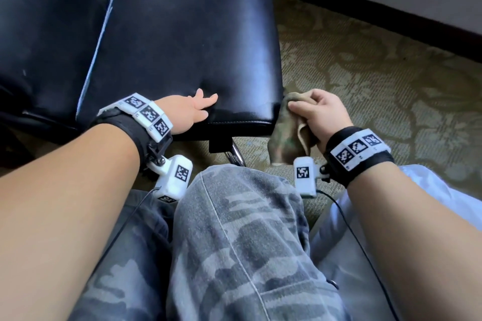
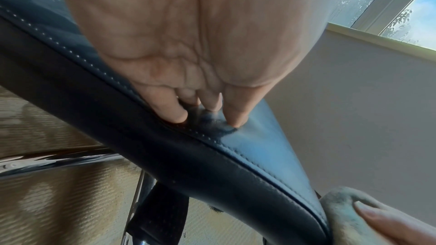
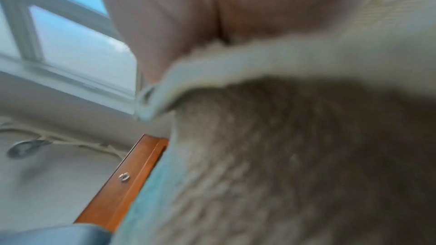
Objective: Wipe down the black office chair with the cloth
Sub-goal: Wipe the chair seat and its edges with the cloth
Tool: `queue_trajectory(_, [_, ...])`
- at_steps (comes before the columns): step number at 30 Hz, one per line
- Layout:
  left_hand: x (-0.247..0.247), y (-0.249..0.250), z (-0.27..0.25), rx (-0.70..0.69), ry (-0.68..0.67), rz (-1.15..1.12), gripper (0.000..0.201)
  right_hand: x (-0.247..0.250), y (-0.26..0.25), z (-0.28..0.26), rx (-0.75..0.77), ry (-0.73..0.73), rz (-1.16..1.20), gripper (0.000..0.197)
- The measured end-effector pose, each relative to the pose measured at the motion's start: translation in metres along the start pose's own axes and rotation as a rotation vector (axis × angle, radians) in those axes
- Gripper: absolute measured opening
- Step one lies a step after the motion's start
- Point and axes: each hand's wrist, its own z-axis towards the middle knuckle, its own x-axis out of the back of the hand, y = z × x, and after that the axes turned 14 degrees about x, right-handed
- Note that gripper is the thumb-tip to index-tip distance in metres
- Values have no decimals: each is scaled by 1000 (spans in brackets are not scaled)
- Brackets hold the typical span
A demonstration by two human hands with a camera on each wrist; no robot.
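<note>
The black office chair's leather seat (image 1: 182, 41) fills the upper middle of the head view, its backrest (image 1: 44, 28) to the left. My left hand (image 1: 194, 107) rests flat on the seat's near edge, fingers straight and pressing the leather (image 2: 212, 111). My right hand (image 1: 318, 112) grips a brownish-green cloth (image 1: 287, 135) against the seat's near right corner; the cloth (image 2: 342, 217) touches the seat edge there. In the right wrist view the cloth (image 3: 295, 156) covers most of the picture under my palm.
Patterned green carpet (image 1: 365, 73) spreads to the right, bounded by a dark baseboard (image 1: 391, 15) and wall. A chrome chair post (image 1: 236, 155) drops under the seat. My knees in camouflage trousers (image 1: 234, 242) are close below. A wooden furniture edge (image 3: 127, 178) shows at the right wrist.
</note>
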Motion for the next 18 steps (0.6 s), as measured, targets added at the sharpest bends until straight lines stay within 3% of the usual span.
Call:
queue_trajectory(2, [0,-1,1,-16,-11,15,59,3,-1,2,4,34,-69,16])
queue_trajectory(4, [-1,-7,6,-32,-45,-1,61,-1,-5,-2,48,-25,-205,12])
queue_trajectory(8, [-4,-13,9,-65,-71,-93,72,-17,-21,-14,220,-104,-101,12])
queue_trajectory(10, [-4,-12,8,-72,-99,-151,79,-23,-28,-18,320,-201,-254,14])
queue_trajectory(15, [-1,-14,4,-91,-80,-174,94,-8,-26,-13,319,-124,-401,14])
queue_trajectory(18, [-1,-13,-1,-100,-70,-235,96,-31,-40,-18,450,-280,-416,15])
